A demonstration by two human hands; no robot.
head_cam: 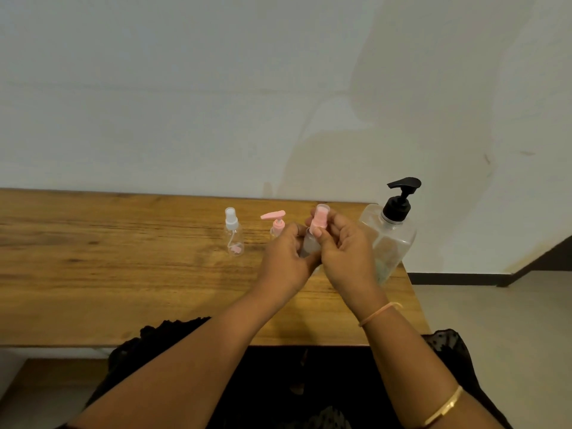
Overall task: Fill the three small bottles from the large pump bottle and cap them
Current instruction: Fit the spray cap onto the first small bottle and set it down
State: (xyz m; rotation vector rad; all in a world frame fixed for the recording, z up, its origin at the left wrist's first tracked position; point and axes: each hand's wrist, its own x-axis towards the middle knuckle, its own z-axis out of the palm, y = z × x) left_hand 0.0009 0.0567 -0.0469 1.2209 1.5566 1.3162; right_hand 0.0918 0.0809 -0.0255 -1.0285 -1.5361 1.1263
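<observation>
In the head view, the left hand point(284, 261) is wrapping its grip round a small bottle point(306, 246), nearly upright, just beside the large pump bottle point(393, 239). The right hand point(349, 252) is pinching the pink cap point(320, 216) right on top.

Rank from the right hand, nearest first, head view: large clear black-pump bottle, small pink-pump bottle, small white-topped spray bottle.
1. Large clear bottle with black pump, just right of the right hand.
2. Small clear bottle with pink pump, behind the left hand.
3. Small clear spray bottle with white top, farthest left.
</observation>
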